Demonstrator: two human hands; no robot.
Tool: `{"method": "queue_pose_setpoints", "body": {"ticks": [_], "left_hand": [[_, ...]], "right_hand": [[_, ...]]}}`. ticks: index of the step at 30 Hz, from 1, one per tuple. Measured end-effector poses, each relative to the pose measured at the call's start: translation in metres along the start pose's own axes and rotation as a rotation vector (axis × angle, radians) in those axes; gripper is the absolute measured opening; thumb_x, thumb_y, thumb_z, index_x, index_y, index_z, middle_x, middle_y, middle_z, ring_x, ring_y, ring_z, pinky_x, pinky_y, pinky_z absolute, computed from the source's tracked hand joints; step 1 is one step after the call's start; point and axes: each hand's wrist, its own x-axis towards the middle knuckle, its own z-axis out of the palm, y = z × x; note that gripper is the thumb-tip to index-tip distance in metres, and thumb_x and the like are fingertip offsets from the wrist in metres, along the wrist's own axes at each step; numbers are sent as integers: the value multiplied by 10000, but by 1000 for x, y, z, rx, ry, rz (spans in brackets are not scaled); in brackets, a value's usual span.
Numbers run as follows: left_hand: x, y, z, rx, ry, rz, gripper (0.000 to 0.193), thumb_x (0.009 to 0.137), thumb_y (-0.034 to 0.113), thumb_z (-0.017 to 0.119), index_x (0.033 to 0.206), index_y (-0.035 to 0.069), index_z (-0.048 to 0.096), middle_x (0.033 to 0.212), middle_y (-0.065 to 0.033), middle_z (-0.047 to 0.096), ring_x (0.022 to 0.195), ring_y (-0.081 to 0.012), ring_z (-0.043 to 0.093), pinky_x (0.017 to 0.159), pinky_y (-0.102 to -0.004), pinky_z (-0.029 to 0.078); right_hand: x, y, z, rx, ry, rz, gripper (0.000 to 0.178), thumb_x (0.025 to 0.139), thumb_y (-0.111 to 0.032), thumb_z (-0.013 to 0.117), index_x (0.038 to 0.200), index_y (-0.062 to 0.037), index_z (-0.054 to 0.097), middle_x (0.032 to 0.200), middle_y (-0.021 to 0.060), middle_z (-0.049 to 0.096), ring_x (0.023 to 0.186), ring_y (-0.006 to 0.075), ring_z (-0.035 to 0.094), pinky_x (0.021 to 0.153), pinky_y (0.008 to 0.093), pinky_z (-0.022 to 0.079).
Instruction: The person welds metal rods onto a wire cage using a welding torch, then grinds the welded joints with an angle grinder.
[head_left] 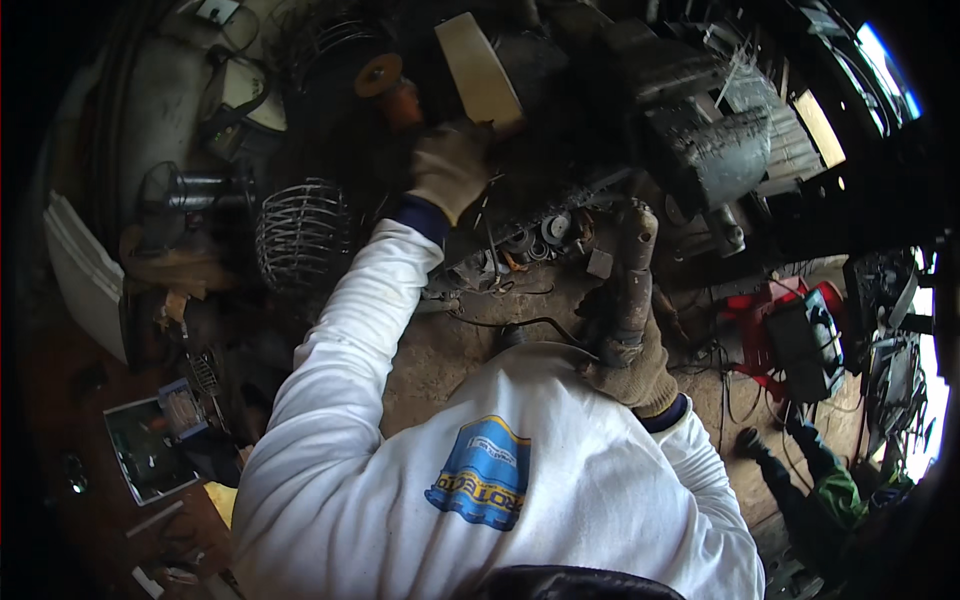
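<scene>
Two gloved hands busy: left hand (448,168) fingers closed on dark machine part (520,60) up high; right hand (630,365) fingers gripping rusty pipe-like tool (632,280) upright. Judgement: keep tool steady, clear of hose (530,325).

Your only open room is the bare dirt floor (440,350) at six o'clock. Wire cages (300,235) crowd nine o'clock, a grey machine block (715,150) blocks two o'clock, cables (520,325) cross the middle.
</scene>
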Motion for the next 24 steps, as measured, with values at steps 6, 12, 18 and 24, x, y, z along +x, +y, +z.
{"method": "queue_pose_setpoints", "body": {"ticks": [6,12,18,24], "left_hand": [[3,3,20,121,17,79,181,897,184,583,987,139,733,889,-92,718,874,-285,724,684,-400,583],[-10,-1,30,57,137,375,191,932,208,552,927,160,737,950,-41,731,903,-265,724,663,-399,589],[-59,2,8,-85,263,660,140,825,263,588,800,135,639,791,-17,603,743,-203,631,702,-405,575],[-95,26,12,-806,288,446,180,796,185,672,964,135,631,1015,-21,606,986,-222,638,926,-430,532]], "right_hand": [[5,-2,11,163,36,-73,1110,625,-348,909,1499,6,324,1199,126,630,1084,230,629,918,367,529],[18,-34,19,83,-11,-79,1238,718,-453,838,1601,-13,91,1583,220,302,1205,278,578,972,377,500],[21,-48,29,-48,86,-229,1319,774,-613,760,1596,-32,-92,1687,222,-39,1526,338,206,1105,416,414],[9,-36,34,-7,78,-237,1297,794,-587,762,1600,-29,-88,1692,208,-70,1423,277,299,992,340,440]]}}
